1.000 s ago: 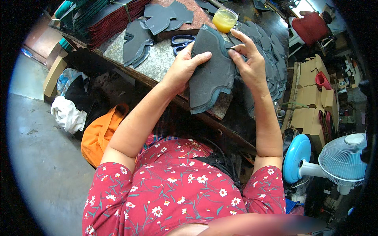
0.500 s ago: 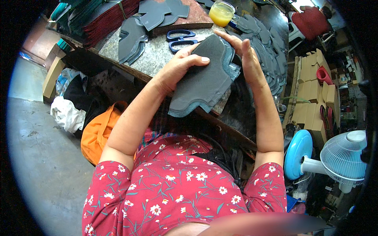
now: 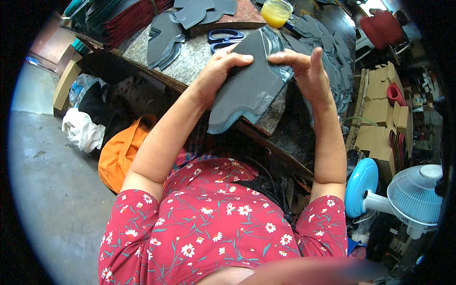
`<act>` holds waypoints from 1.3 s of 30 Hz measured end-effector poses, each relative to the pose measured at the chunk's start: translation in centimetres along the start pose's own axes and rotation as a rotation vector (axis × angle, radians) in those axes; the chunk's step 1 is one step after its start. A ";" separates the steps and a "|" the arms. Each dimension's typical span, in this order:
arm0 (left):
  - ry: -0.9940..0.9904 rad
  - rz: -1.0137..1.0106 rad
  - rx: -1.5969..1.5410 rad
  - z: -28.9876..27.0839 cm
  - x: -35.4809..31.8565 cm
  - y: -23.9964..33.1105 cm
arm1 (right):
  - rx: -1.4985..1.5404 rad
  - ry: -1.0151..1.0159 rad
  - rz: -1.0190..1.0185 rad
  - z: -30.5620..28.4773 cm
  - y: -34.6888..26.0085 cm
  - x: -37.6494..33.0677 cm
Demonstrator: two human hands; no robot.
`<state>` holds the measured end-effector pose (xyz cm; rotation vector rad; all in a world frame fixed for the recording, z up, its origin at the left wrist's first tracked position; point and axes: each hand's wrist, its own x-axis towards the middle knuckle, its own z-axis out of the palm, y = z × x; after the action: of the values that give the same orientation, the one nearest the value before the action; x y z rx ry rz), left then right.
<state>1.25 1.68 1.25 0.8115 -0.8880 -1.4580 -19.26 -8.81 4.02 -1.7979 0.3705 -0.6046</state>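
Note:
My left hand (image 3: 216,78) grips a small stack of dark grey cut sheet pieces (image 3: 244,92) with curved edges, its thumb lying on the top piece. A lighter bluish layer shows along the lower edge, and whitish smears mark the right side. My right hand (image 3: 313,78) has its fingers stretched apart, with one fingertip at the stack's upper right edge. Behind the stack lie blue-handled scissors (image 3: 224,35), partly covered by my left hand. More grey cut pieces (image 3: 164,40) rest on the speckled stone slab (image 3: 194,59) to the left.
Many overlapping grey pieces (image 3: 335,59) spread across the right of the table. An open jar of yellow paste (image 3: 276,13) stands at the back, beside a reddish block (image 3: 244,14). Bundled dark red strips (image 3: 133,21) sit far left. A blue-and-white fan (image 3: 413,192) stands at right.
My right fingers have come in from the stack's far right side, one now bent across toward its edge. The stack has tilted a little, and the whole view has shifted slightly.

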 end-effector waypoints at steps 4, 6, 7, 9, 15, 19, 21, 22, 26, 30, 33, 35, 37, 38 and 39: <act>0.013 0.032 -0.009 -0.2 0.1 -0.2 | -0.005 -0.130 -0.077 -0.4 -0.7 0.2; 0.023 0.053 -0.007 -0.2 0.3 -0.3 | -0.050 -0.058 -0.074 -0.3 -0.7 0.3; 0.025 0.064 -0.007 -0.1 0.4 -0.4 | -0.077 0.010 -0.099 -0.3 -0.7 0.3; 0.028 0.059 -0.019 0.0 0.4 -0.5 | -0.070 0.024 -0.027 0.0 -0.4 0.0; 0.094 0.035 -0.098 -0.3 0.5 -0.4 | 0.168 -0.146 -0.007 -1.3 0.0 -0.1; 0.157 0.116 -0.159 0.0 1.2 -0.7 | 0.127 0.027 -0.122 -1.5 -0.2 0.6; 0.238 0.193 -0.071 0.5 1.6 -1.1 | 0.144 0.177 -0.075 -0.5 -0.2 0.3; 0.238 0.196 -0.099 0.6 1.7 -1.2 | 0.061 0.216 -0.028 0.0 -0.2 0.0; 0.077 0.116 -0.169 0.3 1.4 -1.4 | 0.059 0.228 -0.061 1.0 -0.5 0.2; -0.126 -0.004 0.081 0.1 1.3 -1.7 | 0.064 0.441 -0.100 1.2 -0.2 0.8; -0.072 0.024 0.090 0.1 1.5 -1.9 | 0.138 0.424 -0.115 1.4 0.3 0.9; -0.005 0.062 0.019 0.1 1.6 -1.8 | 0.084 0.407 -0.064 1.3 0.4 0.7; 0.070 0.114 -0.108 0.1 1.6 -1.8 | 0.043 0.343 -0.079 1.2 0.4 0.5; 0.082 0.119 -0.134 0.0 1.6 -1.8 | -0.133 0.315 -0.118 1.2 0.4 0.4; 0.088 0.142 -0.150 0.0 1.6 -1.8 | -0.222 0.269 -0.131 1.2 0.3 0.4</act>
<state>0.25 0.09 -0.35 0.6819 -0.7452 -1.3377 -18.28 -8.16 3.53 -1.9672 0.5215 -0.9325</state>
